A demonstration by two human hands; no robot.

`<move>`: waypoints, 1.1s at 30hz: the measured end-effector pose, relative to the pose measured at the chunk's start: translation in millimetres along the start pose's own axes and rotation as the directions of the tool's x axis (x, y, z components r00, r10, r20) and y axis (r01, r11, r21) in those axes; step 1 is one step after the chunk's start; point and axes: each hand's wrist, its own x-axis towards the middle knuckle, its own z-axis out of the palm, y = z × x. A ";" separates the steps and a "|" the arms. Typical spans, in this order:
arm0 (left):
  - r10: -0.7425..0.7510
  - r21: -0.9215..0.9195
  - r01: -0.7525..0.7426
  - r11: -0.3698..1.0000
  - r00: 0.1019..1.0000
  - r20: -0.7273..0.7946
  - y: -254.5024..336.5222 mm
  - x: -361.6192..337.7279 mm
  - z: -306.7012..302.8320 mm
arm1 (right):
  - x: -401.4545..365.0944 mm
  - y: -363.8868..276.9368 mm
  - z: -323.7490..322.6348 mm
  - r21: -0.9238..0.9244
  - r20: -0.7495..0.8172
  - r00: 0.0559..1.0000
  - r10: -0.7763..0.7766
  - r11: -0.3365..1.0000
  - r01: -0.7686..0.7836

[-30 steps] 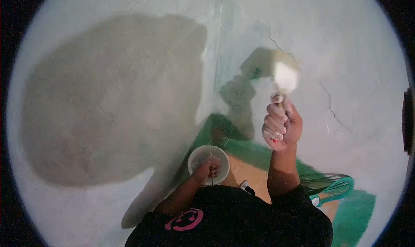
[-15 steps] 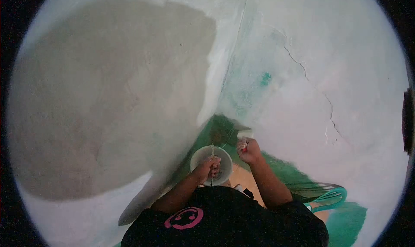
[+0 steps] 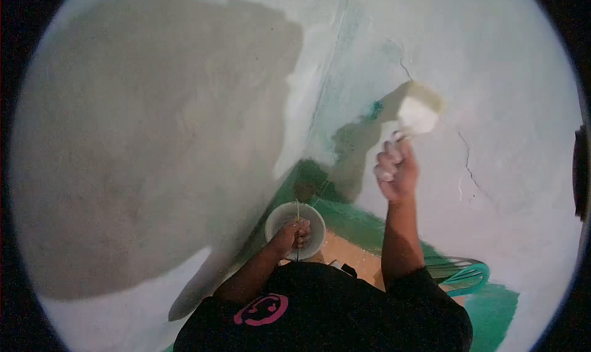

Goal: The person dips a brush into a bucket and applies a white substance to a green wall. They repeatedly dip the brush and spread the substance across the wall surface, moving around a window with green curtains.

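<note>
My right hand (image 3: pixel 396 167) is raised in front of the right wall, its fingers closed around the handle of a wide white paintbrush (image 3: pixel 421 112). The yellowish bristle end points up and overlaps the dark crack (image 3: pixel 466 153) in this view; the brush is slightly blurred. Low in front of my body, my left hand (image 3: pixel 297 234) is closed on the thin handle of a pale round bucket (image 3: pixel 272 219). My forearm and fist cover part of the bucket's opening, and its contents are hard to see.
Two whitish walls meet at a corner (image 3: pixel 315 118), with a green-painted band (image 3: pixel 351 219) along the bottom. A coiled teal hose (image 3: pixel 477 278) lies to my lower right. Orange-brown floor (image 3: pixel 348 253) shows beside the bucket. A large shadow covers the left wall.
My right hand has risen from beside the bucket, up and to the right, bringing the brush over the cracked wall. My left hand and the bucket have stayed almost in place.
</note>
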 end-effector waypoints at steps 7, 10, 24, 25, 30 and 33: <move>-0.041 0.017 0.042 0.999 0.999 -0.019 0.5 1.0 -3.9 | -28.2 120.7 -110.1 0.085 -0.325 0.776 0.541 0.834 -0.546; -0.054 -0.023 0.053 0.998 0.998 -0.023 0.9 -0.3 -2.7 | -24.0 130.9 -120.4 0.462 -0.400 0.683 0.612 0.778 -0.427; -0.036 0.007 0.037 0.999 0.997 -0.064 -8.6 -3.7 -7.1 | 14.2 35.7 -22.4 -0.176 0.001 0.999 0.048 0.983 -0.047; -0.018 0.034 0.021 0.999 0.996 -0.090 -5.8 -7.2 -1.9 | 16.6 49.9 -47.0 -0.150 -0.168 0.976 0.141 0.974 -0.167; -0.064 -0.030 0.061 0.998 0.992 -0.106 -8.3 -5.6 -10.2 | -16.8 148.7 -151.8 -0.182 -0.503 0.756 0.418 0.804 -0.566; -0.039 -0.009 0.038 0.999 0.997 -0.073 -4.6 -14.1 -3.4 | -18.1 171.8 -213.7 0.209 -0.415 0.664 0.622 0.775 -0.596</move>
